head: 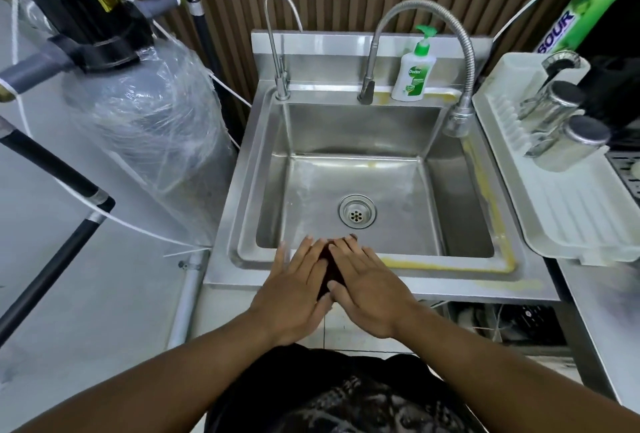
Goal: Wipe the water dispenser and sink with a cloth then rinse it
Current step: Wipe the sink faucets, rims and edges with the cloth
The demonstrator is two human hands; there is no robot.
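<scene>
Head view: left hand (294,282) and right hand (367,289), grips spread flat, sandwich cloth (329,264) over sink (450,278) rim.

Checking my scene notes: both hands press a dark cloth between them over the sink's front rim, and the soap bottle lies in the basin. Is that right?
Not quite. The head view shows the soap bottle standing upright on the back rim of the sink, not lying in the basin. The rest holds.
</scene>
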